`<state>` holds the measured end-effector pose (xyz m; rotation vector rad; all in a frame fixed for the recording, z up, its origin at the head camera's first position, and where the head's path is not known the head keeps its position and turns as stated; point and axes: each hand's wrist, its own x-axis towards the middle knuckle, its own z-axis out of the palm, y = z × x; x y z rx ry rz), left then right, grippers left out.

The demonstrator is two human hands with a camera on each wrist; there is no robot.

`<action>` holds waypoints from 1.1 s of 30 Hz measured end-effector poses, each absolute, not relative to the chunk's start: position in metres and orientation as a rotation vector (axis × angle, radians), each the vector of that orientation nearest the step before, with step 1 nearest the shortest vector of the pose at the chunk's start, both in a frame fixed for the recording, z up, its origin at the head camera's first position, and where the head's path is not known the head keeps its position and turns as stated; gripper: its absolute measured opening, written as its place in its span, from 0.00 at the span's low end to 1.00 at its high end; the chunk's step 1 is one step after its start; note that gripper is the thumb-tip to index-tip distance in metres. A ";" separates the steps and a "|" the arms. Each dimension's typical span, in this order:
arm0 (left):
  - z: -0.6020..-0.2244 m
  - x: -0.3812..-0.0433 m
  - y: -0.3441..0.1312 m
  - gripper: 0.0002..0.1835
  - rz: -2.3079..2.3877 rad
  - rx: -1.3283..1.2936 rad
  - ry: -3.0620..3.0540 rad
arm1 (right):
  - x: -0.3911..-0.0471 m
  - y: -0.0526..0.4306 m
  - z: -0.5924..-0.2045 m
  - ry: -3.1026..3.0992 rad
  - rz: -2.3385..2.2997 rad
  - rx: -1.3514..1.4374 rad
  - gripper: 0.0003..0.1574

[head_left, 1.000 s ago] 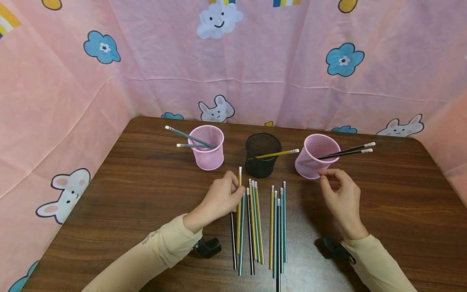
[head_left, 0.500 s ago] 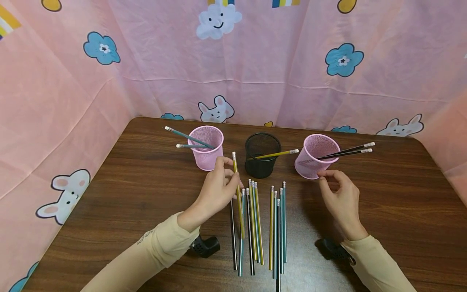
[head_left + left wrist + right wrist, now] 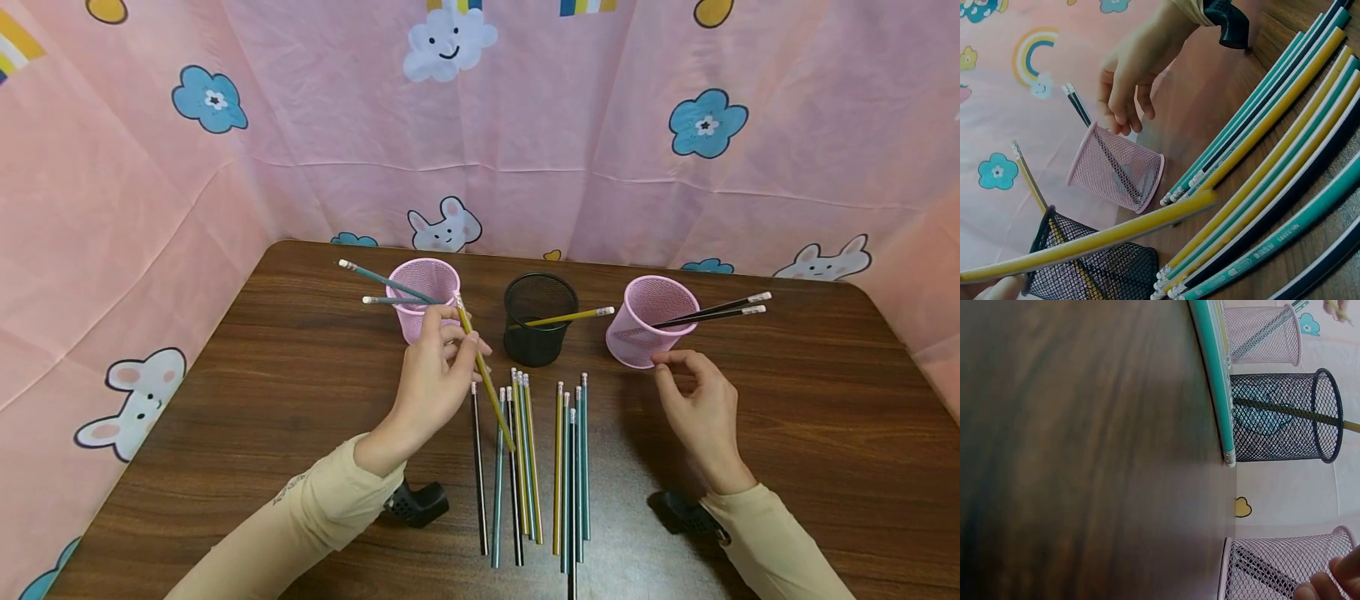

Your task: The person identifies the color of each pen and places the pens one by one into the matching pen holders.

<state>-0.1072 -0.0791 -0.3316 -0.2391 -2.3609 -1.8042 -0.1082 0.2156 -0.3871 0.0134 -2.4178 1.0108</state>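
Slanting midair, a slim yellow pencil (image 3: 489, 384) is pinched in the left hand (image 3: 429, 379), front-left of the round black wire-mesh cup (image 3: 534, 346). Loose yellow, teal and black pencils (image 3: 533, 467) lie before that cup. Left of it stands a pink mesh cup (image 3: 409, 323) holding teal pencils (image 3: 392, 282); right of it, a second pink mesh cup (image 3: 628, 337) with black pencils (image 3: 708, 311). The right hand (image 3: 697, 404), front-right of the black cup beside the second pink one, grasps nothing.

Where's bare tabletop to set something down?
Left: table between the left pink cup, left hand and left edge. Right: between the right hand and right edge. Narrower strip: between loose pencils and right hand. Crowded: the middle, with those pencils, the black cup and the left hand's yellow pencil.
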 end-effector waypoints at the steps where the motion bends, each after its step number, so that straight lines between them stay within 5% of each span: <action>1: -0.330 -0.107 -0.079 0.13 -1.805 -0.236 -2.330 | -0.108 0.215 -0.387 -2.418 1.013 0.012 0.07; 33: -0.314 -0.114 -0.079 0.10 -1.779 -0.316 -1.702 | -0.107 0.215 -0.386 -2.413 1.019 0.018 0.08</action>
